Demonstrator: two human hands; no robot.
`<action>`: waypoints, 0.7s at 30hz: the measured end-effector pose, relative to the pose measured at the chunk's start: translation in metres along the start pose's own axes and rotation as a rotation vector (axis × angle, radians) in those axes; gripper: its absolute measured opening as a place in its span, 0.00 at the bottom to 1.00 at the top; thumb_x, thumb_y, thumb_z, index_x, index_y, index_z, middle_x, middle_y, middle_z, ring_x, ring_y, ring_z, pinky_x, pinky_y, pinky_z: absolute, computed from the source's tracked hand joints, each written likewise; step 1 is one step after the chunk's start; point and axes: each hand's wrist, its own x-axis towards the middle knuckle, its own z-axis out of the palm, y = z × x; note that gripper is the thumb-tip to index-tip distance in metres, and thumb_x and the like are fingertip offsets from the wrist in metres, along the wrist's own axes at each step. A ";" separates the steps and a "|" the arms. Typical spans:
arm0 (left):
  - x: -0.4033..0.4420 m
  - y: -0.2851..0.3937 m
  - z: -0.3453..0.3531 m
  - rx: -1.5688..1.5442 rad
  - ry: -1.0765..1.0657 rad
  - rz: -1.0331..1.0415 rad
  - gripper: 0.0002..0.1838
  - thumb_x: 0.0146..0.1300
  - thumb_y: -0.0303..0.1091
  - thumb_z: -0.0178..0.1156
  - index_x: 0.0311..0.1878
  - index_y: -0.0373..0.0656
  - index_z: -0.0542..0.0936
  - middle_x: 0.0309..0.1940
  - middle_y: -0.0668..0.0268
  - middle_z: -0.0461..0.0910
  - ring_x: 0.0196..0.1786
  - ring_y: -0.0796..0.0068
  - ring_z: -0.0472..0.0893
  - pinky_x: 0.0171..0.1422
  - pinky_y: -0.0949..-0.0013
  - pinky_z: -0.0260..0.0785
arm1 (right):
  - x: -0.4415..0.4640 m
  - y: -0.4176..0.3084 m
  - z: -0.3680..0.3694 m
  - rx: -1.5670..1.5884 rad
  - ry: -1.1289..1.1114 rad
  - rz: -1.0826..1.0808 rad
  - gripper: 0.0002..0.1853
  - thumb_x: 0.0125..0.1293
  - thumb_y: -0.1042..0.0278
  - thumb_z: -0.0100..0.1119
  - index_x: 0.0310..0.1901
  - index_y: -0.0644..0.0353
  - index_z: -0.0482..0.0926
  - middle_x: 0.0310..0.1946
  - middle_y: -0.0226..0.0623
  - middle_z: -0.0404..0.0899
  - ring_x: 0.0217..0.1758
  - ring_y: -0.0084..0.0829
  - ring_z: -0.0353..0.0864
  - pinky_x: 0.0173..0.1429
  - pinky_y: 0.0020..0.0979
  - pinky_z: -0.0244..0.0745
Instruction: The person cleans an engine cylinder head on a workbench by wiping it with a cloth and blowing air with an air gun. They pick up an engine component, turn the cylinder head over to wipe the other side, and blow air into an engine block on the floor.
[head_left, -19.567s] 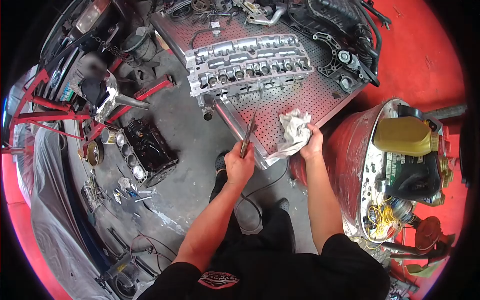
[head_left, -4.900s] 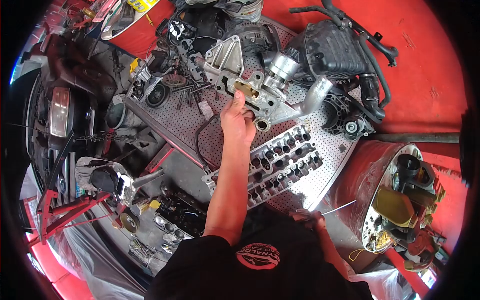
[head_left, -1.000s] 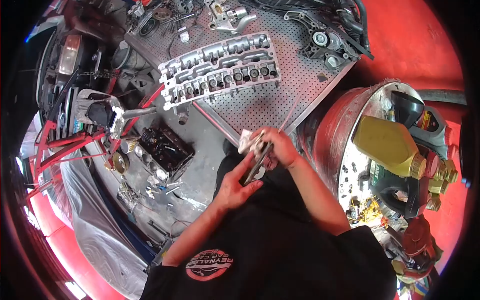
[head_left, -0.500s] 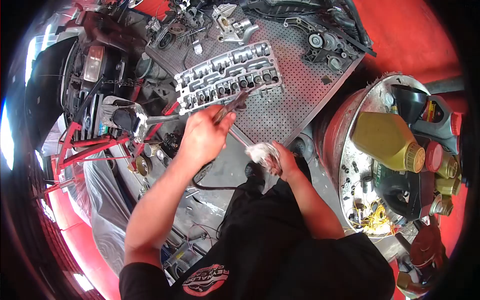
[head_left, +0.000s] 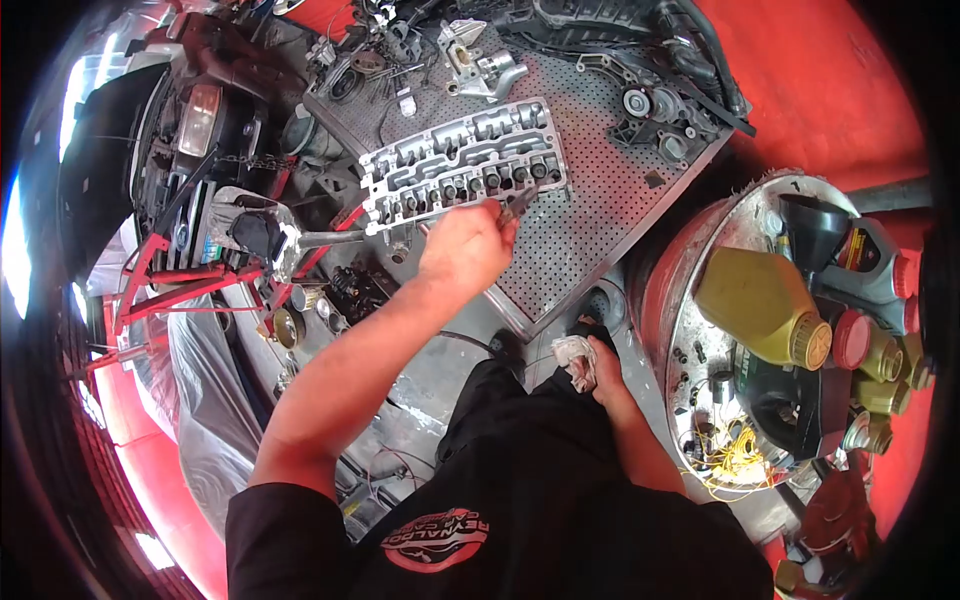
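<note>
My left hand (head_left: 466, 246) is closed around a dark pliers-like tool (head_left: 519, 203), mostly hidden by the fingers; its exact kind is unclear. The tool's narrow tip points up and right, over the near edge of a silver engine cylinder head (head_left: 455, 165). The cylinder head lies at a slant on a perforated metal table (head_left: 600, 205), its rows of round bores showing. Low beside my right thigh, my right hand (head_left: 606, 375) grips a crumpled, stained white rag (head_left: 574, 360).
At the table's back lie a silver housing (head_left: 480, 68) and a dark bracket with pulleys (head_left: 640, 103). A drum (head_left: 690, 385) holding oil jugs (head_left: 757, 300) and yellow wire (head_left: 738, 455) stands right. Left are a red stand (head_left: 180, 290) and a car front (head_left: 200, 120).
My left hand has moved right and slightly up with the tool, nearer the cylinder head's right end. My right hand has dropped down and to the right with the rag. The view has shifted slightly.
</note>
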 end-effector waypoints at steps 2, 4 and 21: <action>-0.008 0.006 0.008 0.065 -0.109 -0.104 0.14 0.67 0.43 0.56 0.38 0.41 0.80 0.30 0.47 0.83 0.37 0.43 0.84 0.45 0.45 0.78 | 0.001 -0.002 0.001 -0.005 0.015 -0.022 0.16 0.71 0.54 0.55 0.42 0.60 0.81 0.35 0.35 0.83 0.34 0.29 0.84 0.40 0.31 0.81; -0.010 0.005 0.040 0.075 -0.112 -0.104 0.14 0.67 0.43 0.56 0.40 0.40 0.79 0.29 0.46 0.83 0.37 0.42 0.84 0.44 0.45 0.78 | -0.002 0.001 -0.004 -0.016 0.033 -0.034 0.16 0.71 0.55 0.56 0.43 0.60 0.81 0.36 0.36 0.83 0.35 0.29 0.85 0.41 0.32 0.81; -0.072 0.002 0.002 -0.424 0.047 -0.316 0.13 0.65 0.41 0.64 0.39 0.38 0.83 0.23 0.50 0.79 0.25 0.53 0.81 0.34 0.58 0.72 | -0.039 -0.020 0.000 -0.264 0.009 -0.138 0.07 0.66 0.75 0.52 0.43 0.65 0.77 0.37 0.42 0.81 0.36 0.36 0.84 0.42 0.37 0.83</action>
